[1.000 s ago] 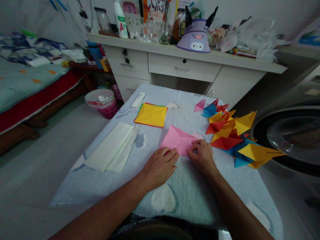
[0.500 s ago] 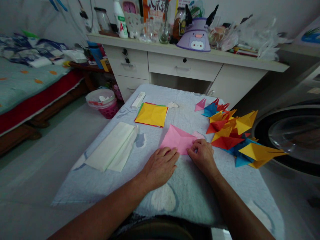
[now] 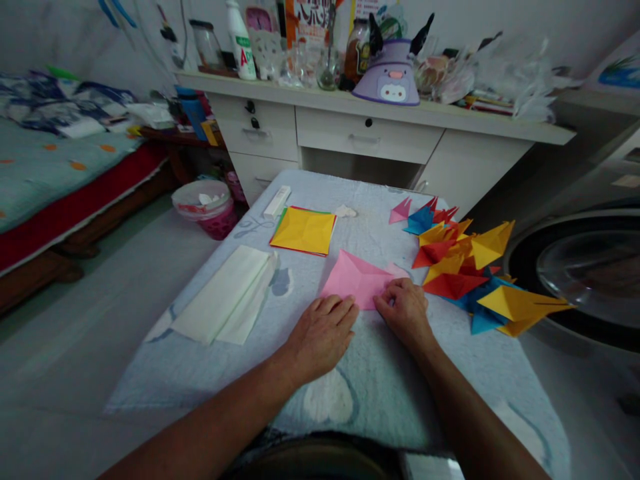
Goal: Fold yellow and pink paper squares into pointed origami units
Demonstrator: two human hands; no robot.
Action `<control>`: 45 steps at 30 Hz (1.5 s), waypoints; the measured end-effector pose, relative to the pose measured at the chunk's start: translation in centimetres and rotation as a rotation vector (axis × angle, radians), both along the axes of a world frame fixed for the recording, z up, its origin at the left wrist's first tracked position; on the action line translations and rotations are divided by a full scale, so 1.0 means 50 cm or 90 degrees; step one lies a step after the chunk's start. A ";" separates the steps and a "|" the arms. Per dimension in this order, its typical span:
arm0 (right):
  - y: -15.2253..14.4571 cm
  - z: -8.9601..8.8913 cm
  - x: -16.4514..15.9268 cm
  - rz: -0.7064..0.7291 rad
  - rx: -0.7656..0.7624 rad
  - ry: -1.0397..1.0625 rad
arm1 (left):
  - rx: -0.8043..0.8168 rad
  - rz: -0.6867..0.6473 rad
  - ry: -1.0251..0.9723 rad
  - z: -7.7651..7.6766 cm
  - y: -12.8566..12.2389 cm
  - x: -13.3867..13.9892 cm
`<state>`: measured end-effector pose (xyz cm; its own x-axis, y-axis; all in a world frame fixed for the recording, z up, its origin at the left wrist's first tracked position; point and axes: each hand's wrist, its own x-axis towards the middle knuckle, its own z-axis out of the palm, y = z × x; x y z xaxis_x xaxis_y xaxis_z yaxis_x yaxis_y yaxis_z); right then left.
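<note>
A sheet of pink origami paper (image 3: 357, 277) with crease lines lies on the cloth-covered table in front of me. My left hand (image 3: 325, 330) rests on its near left edge, fingers stretched out and lying flat. At the near right corner, my right hand (image 3: 404, 310) is curled, thumb and fingertips closed on the paper's edge. To the right spreads a pile of folded paper cranes (image 3: 457, 267) in yellow, red and blue, with a small pink folded piece (image 3: 400, 211) at its far end. Beyond the pink sheet sits a stack of square paper (image 3: 303, 231), yellow on top.
A folded pale cloth or tissue (image 3: 227, 293) lies at the left of the table (image 3: 150, 380). Behind it is a small white box (image 3: 277, 202). A pink bin (image 3: 205, 207) stands on the floor, a white desk (image 3: 370, 133) at the back, a washing machine (image 3: 590, 267) at right.
</note>
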<state>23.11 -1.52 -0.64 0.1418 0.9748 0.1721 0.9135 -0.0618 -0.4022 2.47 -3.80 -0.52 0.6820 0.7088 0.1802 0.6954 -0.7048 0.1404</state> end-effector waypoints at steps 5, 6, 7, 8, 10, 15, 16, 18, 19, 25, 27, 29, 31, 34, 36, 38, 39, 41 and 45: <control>-0.001 -0.001 -0.002 -0.010 0.002 -0.015 | -0.002 -0.016 -0.015 -0.009 0.001 0.002; -0.001 -0.002 -0.001 -0.014 -0.003 -0.018 | -0.005 -0.018 -0.016 -0.011 0.001 0.002; -0.002 -0.003 0.000 -0.017 -0.008 -0.022 | -0.007 -0.020 -0.017 -0.012 0.001 0.002; -0.002 -0.004 0.001 -0.019 -0.009 -0.025 | -0.008 -0.022 -0.018 -0.013 0.001 0.002; -0.005 -0.006 0.001 -0.022 0.005 -0.031 | -0.008 -0.021 -0.021 -0.013 0.002 0.002; -0.014 0.001 -0.008 0.038 0.063 -0.071 | -0.015 -0.025 -0.026 -0.010 0.003 0.002; -0.016 0.003 -0.011 0.065 0.071 -0.080 | -0.016 -0.025 -0.028 -0.010 0.003 0.003; -0.020 0.006 -0.017 0.131 0.082 -0.094 | -0.013 -0.022 -0.033 -0.010 0.003 0.004; -0.023 0.006 -0.018 0.170 0.086 -0.101 | -0.011 -0.022 -0.035 -0.010 0.003 0.004; -0.049 0.008 -0.018 0.332 0.057 -0.157 | 0.010 -0.034 -0.036 -0.013 0.005 0.004; -0.060 0.011 -0.018 0.346 0.050 -0.188 | 0.018 -0.037 -0.038 -0.016 0.005 0.004; -0.069 0.014 -0.018 0.356 0.042 -0.213 | 0.025 -0.038 -0.038 -0.019 0.005 0.003; -0.076 0.016 -0.019 0.359 0.030 -0.225 | 0.030 -0.036 -0.040 -0.020 0.005 0.003; -0.081 0.018 -0.022 0.349 0.012 -0.233 | 0.034 -0.029 -0.042 -0.018 0.004 0.001; -0.082 0.019 -0.026 0.338 0.000 -0.240 | 0.031 -0.023 -0.038 -0.014 0.004 -0.002; -0.083 0.022 -0.032 0.330 -0.008 -0.252 | 0.022 -0.012 -0.031 -0.008 0.002 -0.006; -0.083 0.024 -0.036 0.327 -0.012 -0.262 | 0.016 -0.007 -0.025 -0.005 0.001 -0.008; -0.084 0.028 -0.043 0.321 -0.015 -0.281 | 0.007 0.004 -0.013 0.002 -0.002 -0.014; -0.089 0.034 -0.057 0.312 -0.022 -0.304 | 0.015 0.019 0.000 0.011 -0.008 -0.025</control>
<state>20.28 -5.98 1.05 -0.4006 0.9133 0.0732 0.9162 0.3982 0.0457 1.21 -4.20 0.01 0.6606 0.7244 0.1971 0.7162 -0.6868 0.1242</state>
